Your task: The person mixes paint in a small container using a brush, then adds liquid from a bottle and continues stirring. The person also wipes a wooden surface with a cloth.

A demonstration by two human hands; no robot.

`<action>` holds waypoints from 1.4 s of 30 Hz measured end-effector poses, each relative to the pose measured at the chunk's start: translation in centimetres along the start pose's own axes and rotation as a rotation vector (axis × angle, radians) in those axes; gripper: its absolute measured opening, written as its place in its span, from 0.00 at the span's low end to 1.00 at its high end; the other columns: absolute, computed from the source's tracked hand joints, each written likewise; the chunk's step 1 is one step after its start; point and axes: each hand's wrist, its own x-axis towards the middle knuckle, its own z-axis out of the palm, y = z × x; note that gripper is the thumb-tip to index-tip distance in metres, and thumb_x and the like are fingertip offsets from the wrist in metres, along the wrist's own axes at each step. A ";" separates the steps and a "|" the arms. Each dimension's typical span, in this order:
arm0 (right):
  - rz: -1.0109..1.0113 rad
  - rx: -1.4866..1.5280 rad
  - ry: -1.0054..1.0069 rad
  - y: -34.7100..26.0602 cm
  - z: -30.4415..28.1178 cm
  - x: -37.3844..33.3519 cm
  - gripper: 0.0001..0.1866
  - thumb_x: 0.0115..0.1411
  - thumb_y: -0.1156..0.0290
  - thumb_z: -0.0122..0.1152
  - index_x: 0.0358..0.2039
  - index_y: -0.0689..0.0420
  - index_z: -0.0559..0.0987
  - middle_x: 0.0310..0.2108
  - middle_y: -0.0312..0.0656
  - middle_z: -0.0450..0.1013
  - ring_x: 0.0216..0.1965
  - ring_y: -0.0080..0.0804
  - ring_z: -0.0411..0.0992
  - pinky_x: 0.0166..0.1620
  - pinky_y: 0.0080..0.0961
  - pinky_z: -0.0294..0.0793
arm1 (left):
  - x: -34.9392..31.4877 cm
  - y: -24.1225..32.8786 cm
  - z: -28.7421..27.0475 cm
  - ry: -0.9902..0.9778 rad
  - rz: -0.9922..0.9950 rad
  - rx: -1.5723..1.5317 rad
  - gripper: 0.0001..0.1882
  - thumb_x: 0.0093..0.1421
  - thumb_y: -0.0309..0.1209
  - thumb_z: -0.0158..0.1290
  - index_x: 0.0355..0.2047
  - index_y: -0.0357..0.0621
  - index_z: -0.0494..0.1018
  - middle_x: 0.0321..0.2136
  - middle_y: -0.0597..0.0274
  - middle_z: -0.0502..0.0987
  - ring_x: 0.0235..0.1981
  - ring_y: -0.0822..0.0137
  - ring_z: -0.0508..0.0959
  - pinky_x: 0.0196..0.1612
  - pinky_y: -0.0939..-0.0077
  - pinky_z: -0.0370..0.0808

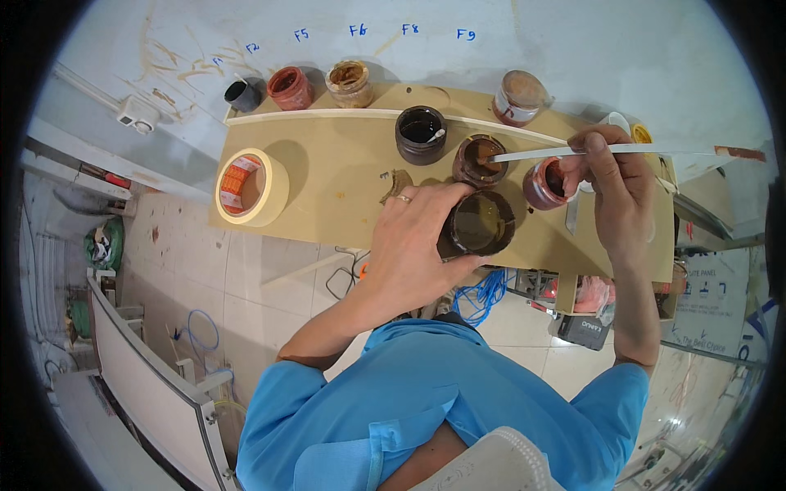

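My left hand (413,237) curls round the side of a dark-stained jar (481,224) of murky, dark liquid at the table's near edge. My right hand (616,176) pinches a long, thin white stick (544,153). Its left end reaches into a small jar of brown paint (471,173), just beyond the dark-stained jar. A reddish-brown stain covers the stick's other end. Close by my right fingers stands a jar of red-brown paint (540,186). A black pot (420,137) with dark liquid and a small white piece at its rim is farther left.
A masking tape roll (274,186) lies at the table's left. Along the back shelf stand a dark cup (243,96), a red paint jar (290,88), an ochre jar (350,84) and a lidded jar (519,98). Blue cable (485,296) hangs below the near edge.
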 end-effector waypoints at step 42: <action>-0.099 0.530 0.295 2.3 -3.0 -2.8 0.19 0.79 0.62 0.55 0.51 0.69 0.79 0.33 0.45 0.81 0.32 0.25 0.74 0.40 0.27 0.72 | -0.6 -1.3 -0.7 0.086 -0.102 0.109 0.46 0.45 0.39 0.79 0.63 0.42 0.72 0.52 0.52 0.81 0.54 0.48 0.78 0.59 0.54 0.70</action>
